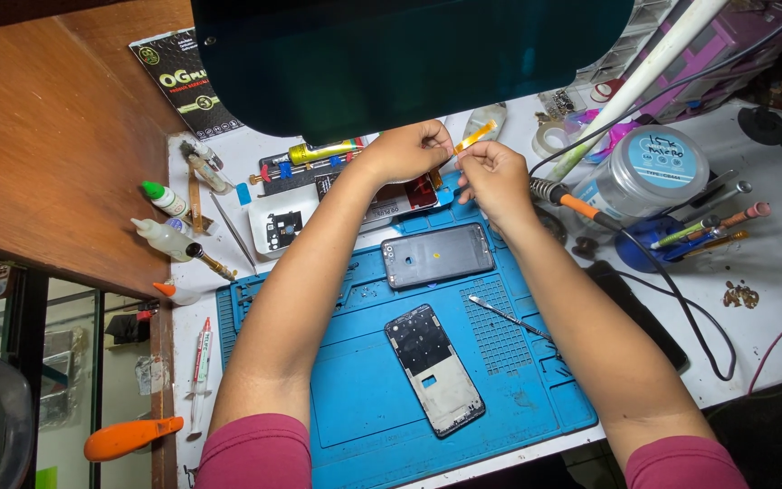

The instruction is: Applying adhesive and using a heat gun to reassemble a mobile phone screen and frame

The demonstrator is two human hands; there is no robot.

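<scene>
Head view: both hands' fingers point(438, 138) pinch orange strip point(475, 136), slanting up-right

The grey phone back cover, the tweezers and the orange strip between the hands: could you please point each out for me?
Grey phone back cover point(439, 254), head view, middle of its panel.
Tweezers point(506, 316), head view, midway along the shaft.
Orange strip point(475, 137), head view, its middle.

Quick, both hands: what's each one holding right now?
Left hand: closed, pinching one end of the orange flex strip.
Right hand: closed, fingers pinched at the strip's lower end.
</scene>
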